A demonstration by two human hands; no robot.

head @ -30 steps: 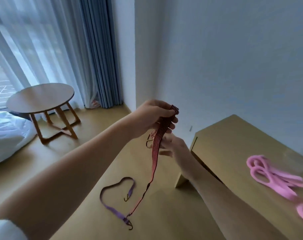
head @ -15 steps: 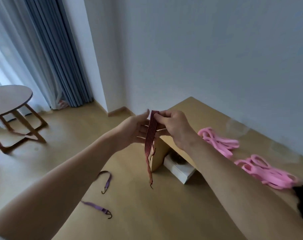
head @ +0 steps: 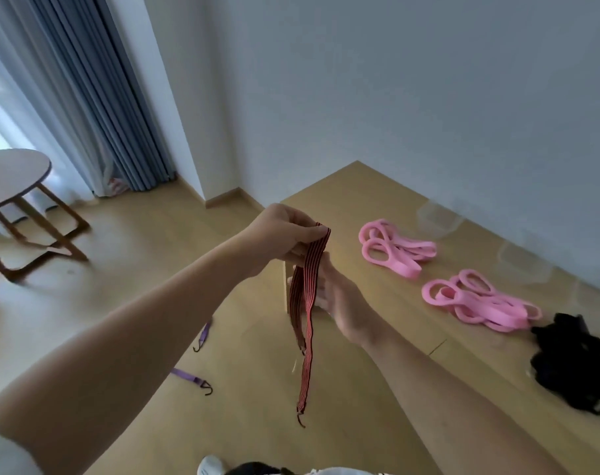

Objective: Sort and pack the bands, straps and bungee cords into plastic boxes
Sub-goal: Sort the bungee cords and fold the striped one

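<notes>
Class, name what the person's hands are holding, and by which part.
The left hand pinches the red-and-black striped bungee cord at its folded top; the right hand touches it lower.

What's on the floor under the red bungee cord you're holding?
Below the red striped bungee cord, pinched at its fold by the left hand, a purple hooked cord lies on the wooden floor. The left forearm covers part of it.

Two bare forearms extend from the bottom of the view, uncovered from elbow to wrist, with no watch, ring or bracelet on the left hand (head: 284, 234) or right hand (head: 339, 303). A short white fabric sleeve (head: 3, 454) covers the left upper arm at the lower-left corner.
</notes>
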